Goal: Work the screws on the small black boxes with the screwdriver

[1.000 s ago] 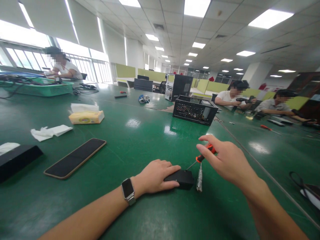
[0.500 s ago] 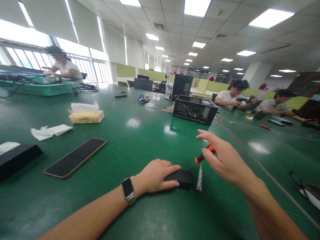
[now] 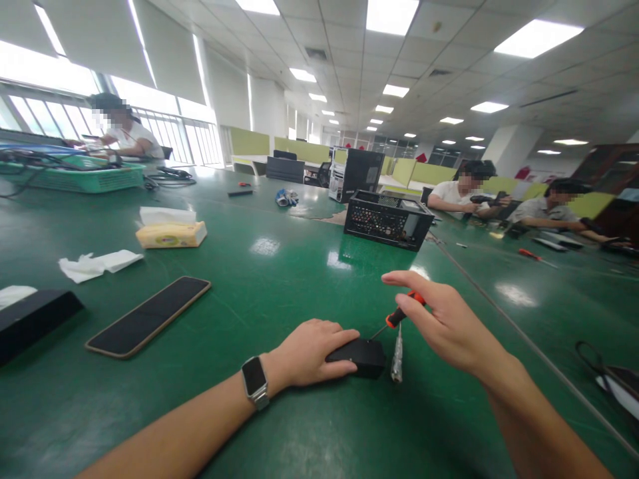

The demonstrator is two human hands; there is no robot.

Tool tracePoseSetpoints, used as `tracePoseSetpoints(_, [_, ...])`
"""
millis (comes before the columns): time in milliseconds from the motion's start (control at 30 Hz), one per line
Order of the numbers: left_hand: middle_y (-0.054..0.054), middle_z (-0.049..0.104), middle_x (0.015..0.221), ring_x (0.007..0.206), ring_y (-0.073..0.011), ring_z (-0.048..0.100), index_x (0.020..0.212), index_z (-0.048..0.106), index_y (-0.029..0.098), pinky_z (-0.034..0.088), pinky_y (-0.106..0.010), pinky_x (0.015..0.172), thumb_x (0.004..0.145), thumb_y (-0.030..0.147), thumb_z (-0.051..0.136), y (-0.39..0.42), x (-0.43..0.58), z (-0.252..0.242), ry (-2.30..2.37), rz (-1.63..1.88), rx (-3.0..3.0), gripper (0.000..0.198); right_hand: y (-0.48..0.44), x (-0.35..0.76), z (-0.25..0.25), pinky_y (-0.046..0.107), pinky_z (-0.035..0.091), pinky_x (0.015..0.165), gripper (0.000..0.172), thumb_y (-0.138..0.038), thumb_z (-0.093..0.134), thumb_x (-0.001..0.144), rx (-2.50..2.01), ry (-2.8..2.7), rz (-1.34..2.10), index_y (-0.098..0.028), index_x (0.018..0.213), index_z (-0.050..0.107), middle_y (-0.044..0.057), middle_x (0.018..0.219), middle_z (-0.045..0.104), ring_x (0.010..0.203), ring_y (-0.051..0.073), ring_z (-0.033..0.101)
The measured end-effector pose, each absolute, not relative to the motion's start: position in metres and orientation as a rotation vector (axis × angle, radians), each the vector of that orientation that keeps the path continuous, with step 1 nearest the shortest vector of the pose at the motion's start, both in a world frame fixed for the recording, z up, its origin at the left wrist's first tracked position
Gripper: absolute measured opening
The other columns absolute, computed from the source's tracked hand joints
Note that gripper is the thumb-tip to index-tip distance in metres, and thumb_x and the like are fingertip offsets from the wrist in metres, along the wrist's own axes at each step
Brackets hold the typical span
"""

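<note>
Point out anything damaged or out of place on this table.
Left of the nearer computer case, the green tabletop looks damaged: a jagged edge with a brownish patch showing. A crumpled white tissue also lies loose, apart from the yellow tissue pack.

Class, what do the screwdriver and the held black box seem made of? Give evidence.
Screwdriver: smooth-looking handle, probably plastic or rubber by its orange and black parts; shaft, dull grey, likely metal, being thin and straight. Box: matte black, flat faces, crisp edges; painted metal or plastic, cannot tell which.
</note>
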State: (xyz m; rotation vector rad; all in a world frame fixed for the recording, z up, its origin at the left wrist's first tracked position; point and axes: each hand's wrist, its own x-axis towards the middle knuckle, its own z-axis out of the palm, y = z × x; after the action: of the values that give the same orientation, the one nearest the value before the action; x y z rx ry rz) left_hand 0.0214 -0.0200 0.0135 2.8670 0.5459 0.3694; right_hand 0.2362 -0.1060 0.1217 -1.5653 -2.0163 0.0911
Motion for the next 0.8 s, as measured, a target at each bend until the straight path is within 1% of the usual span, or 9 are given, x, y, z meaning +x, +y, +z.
tracePoseSetpoints(100, [-0.010, 0.066, 0.107, 0.097, -0.0266, 0.063, 0.135, 0.046, 0.021, 0.048, -0.037, 0.086, 0.092, 0.055, 0.045, -0.0198, 0.0213, 0.0128, 0.556, 0.376, 2.865, 0.055, -0.1070, 0.2346, 0.1219, 0.033, 0.052, 0.078, 0.033, -0.031, 0.036, 0.096, -1.610, -1.991, 0.197, -0.025, 0.120, 0.056, 0.003, 0.102, 0.072, 0.081, 0.018, 0.069])
tracePoseSetpoints(167, [-0.010, 0.066, 0.108, 0.100, -0.0266, 0.062, 0.132, 0.048, 0.020, 0.047, -0.038, 0.089, 0.091, 0.054, 0.047, -0.0195, 0.0216, 0.0121, 0.542, 0.397, 2.857, 0.053, -0.1069, 0.2350, 0.1209, 0.034, 0.050, 0.084, 0.030, -0.028, 0.038, 0.094, -1.599, -1.984, 0.138, -0.023, 0.116, 0.059, 0.005, 0.112, 0.069, 0.093, 0.019, 0.068])
tracePoseSetpoints(233, [-0.010, 0.065, 0.110, 0.103, -0.0267, 0.061, 0.128, 0.052, 0.020, 0.046, -0.038, 0.092, 0.090, 0.053, 0.050, -0.0192, 0.0221, 0.0116, 0.527, 0.420, 2.849, 0.050, -0.1062, 0.2359, 0.1195, 0.037, 0.044, 0.097, 0.030, -0.025, 0.042, 0.091, -1.556, -1.991, 0.045, -0.022, 0.115, 0.059, 0.006, 0.129, 0.060, 0.115, 0.022, 0.059])
tracePoseSetpoints(300, [-0.010, 0.065, 0.113, 0.104, -0.0266, 0.061, 0.127, 0.053, 0.020, 0.046, -0.037, 0.092, 0.090, 0.053, 0.050, -0.0191, 0.0224, 0.0116, 0.523, 0.424, 2.836, 0.050, -0.1053, 0.2363, 0.1185, 0.039, 0.040, 0.102, 0.033, -0.024, 0.043, 0.090, -1.523, -2.008, 0.010, -0.023, 0.121, 0.055, 0.006, 0.135, 0.056, 0.124, 0.023, 0.052])
tracePoseSetpoints(433, [-0.009, 0.065, 0.113, 0.102, -0.0254, 0.062, 0.129, 0.051, 0.020, 0.047, -0.036, 0.090, 0.091, 0.052, 0.049, -0.0190, 0.0223, 0.0110, 0.517, 0.397, 2.808, 0.050, -0.1040, 0.2360, 0.1188, 0.036, 0.049, 0.088, 0.034, -0.033, 0.040, 0.094, -1.556, -2.003, 0.093, -0.024, 0.124, 0.053, 0.005, 0.117, 0.067, 0.105, 0.021, 0.063])
tracePoseSetpoints(500, [-0.010, 0.063, 0.120, 0.109, -0.0265, 0.059, 0.129, 0.052, 0.022, 0.045, -0.038, 0.095, 0.090, 0.052, 0.050, -0.0186, 0.0219, 0.0093, 0.509, 0.432, 2.810, 0.050, -0.1037, 0.2366, 0.1192, 0.035, 0.050, 0.085, 0.032, -0.033, 0.039, 0.095, -1.581, -1.985, 0.097, -0.024, 0.119, 0.057, 0.005, 0.109, 0.070, 0.098, 0.021, 0.065])
tracePoseSetpoints(633, [-0.007, 0.056, 0.133, 0.128, -0.0318, 0.045, 0.134, 0.049, 0.028, 0.030, -0.051, 0.108, 0.088, 0.056, 0.053, -0.0171, 0.0211, 0.0059, 0.532, 0.498, 2.841, 0.054, -0.1039, 0.2390, 0.1185, 0.039, 0.041, 0.100, 0.027, -0.024, 0.041, 0.090, -1.542, -1.996, -0.015, -0.021, 0.108, 0.062, 0.007, 0.129, 0.060, 0.121, 0.023, 0.053])
tracePoseSetpoints(700, [-0.008, 0.060, 0.128, 0.121, -0.0308, 0.051, 0.137, 0.046, 0.027, 0.034, -0.049, 0.105, 0.089, 0.056, 0.050, -0.0163, 0.0208, 0.0059, 0.529, 0.441, 2.835, 0.056, -0.1044, 0.2392, 0.1179, 0.039, 0.037, 0.104, 0.029, -0.024, 0.043, 0.089, -1.521, -2.003, -0.029, -0.022, 0.113, 0.060, 0.006, 0.136, 0.054, 0.127, 0.023, 0.047])
tracePoseSetpoints(800, [-0.010, 0.065, 0.117, 0.106, -0.0268, 0.061, 0.138, 0.045, 0.023, 0.044, -0.040, 0.094, 0.093, 0.056, 0.043, -0.0158, 0.0199, 0.0084, 0.501, 0.370, 2.816, 0.056, -0.1055, 0.2376, 0.1184, 0.036, 0.044, 0.095, 0.035, -0.031, 0.042, 0.093, -1.553, -1.996, 0.063, -0.025, 0.126, 0.052, 0.004, 0.124, 0.063, 0.113, 0.020, 0.058])
